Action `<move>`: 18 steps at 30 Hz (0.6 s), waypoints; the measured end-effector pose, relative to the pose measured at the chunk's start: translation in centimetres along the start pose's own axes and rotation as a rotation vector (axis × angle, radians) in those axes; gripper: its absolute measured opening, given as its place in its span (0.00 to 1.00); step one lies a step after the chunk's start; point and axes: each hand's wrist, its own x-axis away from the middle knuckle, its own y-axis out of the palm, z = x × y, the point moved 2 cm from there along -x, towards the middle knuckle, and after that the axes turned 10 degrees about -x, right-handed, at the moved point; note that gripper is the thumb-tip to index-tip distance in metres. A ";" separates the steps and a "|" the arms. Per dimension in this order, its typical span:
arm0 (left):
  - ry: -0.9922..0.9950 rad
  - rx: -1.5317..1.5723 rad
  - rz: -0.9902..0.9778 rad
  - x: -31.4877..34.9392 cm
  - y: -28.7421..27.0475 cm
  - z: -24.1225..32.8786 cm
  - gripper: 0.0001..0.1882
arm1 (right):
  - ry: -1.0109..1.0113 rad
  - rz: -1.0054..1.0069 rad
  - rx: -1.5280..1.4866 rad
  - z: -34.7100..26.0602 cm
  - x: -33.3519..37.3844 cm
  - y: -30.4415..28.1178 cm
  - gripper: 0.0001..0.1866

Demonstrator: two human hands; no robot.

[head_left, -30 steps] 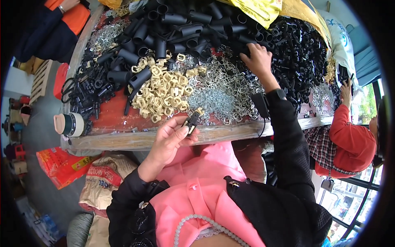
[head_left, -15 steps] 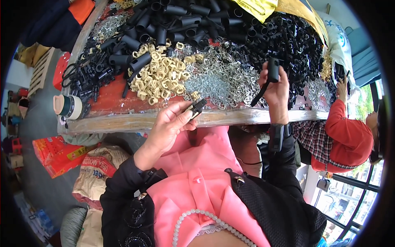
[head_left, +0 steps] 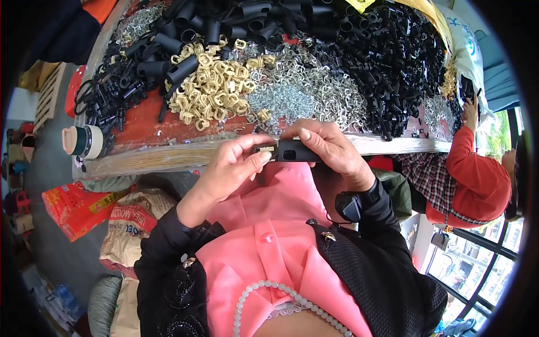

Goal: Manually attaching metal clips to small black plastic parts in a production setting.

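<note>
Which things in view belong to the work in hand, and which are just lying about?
In the work:
- black tube, in the right hand
- small black-and-cream part, in the left hand
- piled cream rings, probably

Apparently just lying about:
- red bag on the floor
- brown sack beside it

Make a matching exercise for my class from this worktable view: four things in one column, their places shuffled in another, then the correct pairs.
Things
1. Black tube nearest the pink clothing
2. Cream rings
3. Small dark part with a cream inset
4. Red bag

Places
A. Held in the person's left hand
B. Low on the picture's left, beside a tan sack
C. Held in the person's right hand
D. Heaped on the red tabletop

Right pairs
1-C
2-D
3-A
4-B
</note>
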 end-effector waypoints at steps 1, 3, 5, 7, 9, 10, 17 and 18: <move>-0.010 -0.019 0.010 0.0 -0.2 0.0 0.16 | 0.007 -0.002 -0.004 0.2 -0.2 0.1 0.20; -0.029 -0.058 0.027 -0.1 -0.5 -0.2 0.16 | 0.019 -0.016 0.012 0.6 -0.5 0.3 0.20; -0.041 -0.058 0.032 -0.3 -0.8 -0.5 0.16 | 0.030 -0.023 0.017 0.7 -0.7 0.5 0.20; -0.052 -0.068 0.038 -0.5 -1.1 -0.8 0.16 | 0.193 0.019 -0.084 0.8 -0.7 0.6 0.21; -0.070 -0.086 0.032 -0.7 -1.2 -0.9 0.16 | 0.277 0.042 -0.137 1.3 -0.6 0.6 0.22; -0.086 -0.106 0.028 -0.7 -1.2 -1.0 0.16 | 0.290 0.069 -0.166 1.9 -0.5 0.6 0.22; -0.137 -0.064 0.001 -0.9 -0.7 -1.4 0.16 | 0.253 0.161 -0.160 3.1 0.1 1.1 0.21; -0.150 0.002 -0.003 -0.9 -0.6 -1.5 0.16 | 0.267 0.174 -0.194 3.2 0.2 1.2 0.21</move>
